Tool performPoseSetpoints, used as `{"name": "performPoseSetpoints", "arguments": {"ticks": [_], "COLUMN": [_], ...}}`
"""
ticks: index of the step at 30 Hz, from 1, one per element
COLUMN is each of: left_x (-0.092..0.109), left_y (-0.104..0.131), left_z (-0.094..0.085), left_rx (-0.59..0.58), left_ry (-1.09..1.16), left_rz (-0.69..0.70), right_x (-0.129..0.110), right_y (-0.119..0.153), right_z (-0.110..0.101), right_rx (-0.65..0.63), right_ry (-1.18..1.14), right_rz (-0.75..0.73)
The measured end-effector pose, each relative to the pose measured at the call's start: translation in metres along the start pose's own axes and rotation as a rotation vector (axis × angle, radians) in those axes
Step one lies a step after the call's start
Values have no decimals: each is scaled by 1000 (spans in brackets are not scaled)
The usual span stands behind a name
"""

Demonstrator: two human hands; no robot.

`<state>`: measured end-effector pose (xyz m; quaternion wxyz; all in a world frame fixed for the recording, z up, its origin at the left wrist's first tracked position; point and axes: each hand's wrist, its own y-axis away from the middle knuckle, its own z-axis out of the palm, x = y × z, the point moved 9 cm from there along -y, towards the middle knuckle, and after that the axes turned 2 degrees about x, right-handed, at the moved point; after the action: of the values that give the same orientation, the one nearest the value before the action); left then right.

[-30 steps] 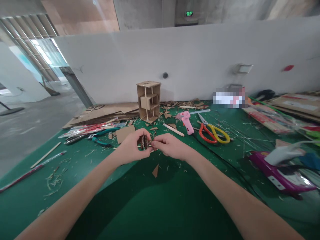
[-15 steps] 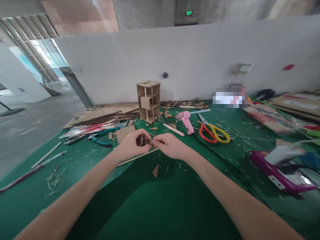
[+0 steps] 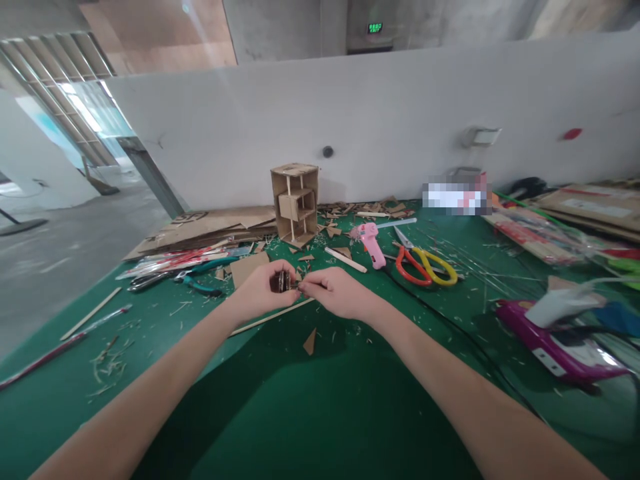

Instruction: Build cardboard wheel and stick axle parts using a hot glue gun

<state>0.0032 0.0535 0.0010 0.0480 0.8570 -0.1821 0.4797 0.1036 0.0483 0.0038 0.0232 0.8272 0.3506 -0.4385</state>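
My left hand (image 3: 257,292) is closed around a small dark brown layered piece (image 3: 281,281), perhaps cardboard, with light edges showing between thumb and fingers. Close against it, my right hand (image 3: 333,291) pinches at the piece's right end; what its fingertips hold is too small to name. Both hands are just above the green table (image 3: 320,413). Beneath them lies a thin wooden strip (image 3: 270,317), and nearer to me a triangular cardboard scrap (image 3: 310,341). Left of the hands is a flat cardboard square (image 3: 245,268).
A cardboard shelf model (image 3: 296,203) stands behind the hands. To the right lie a pink glue gun (image 3: 369,243), scissors (image 3: 425,265) and a purple power strip (image 3: 560,347). Pliers (image 3: 200,283), packaged sticks and cardboard sheets (image 3: 210,227) are at left. Scraps litter the back.
The whole view has shifted slightly. Both hands keep nearly the same pose around the small brown piece, and nothing on the table has visibly moved.
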Motion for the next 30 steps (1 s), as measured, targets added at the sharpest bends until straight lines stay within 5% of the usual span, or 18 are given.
{"name": "performPoseSetpoints", "arguments": {"ticks": [16,30], "left_x": [9,10], "left_y": [5,8], "left_z": [0,-2], "left_rx": [-6,-17], "left_ry": [-169,-224], "left_rz": [79,122], "right_x": [15,16], "right_y": [9,11], "right_z": [15,21], "right_rx": [-178,-225], "right_ry": [-405,-606], "right_rz": [257,303]}}
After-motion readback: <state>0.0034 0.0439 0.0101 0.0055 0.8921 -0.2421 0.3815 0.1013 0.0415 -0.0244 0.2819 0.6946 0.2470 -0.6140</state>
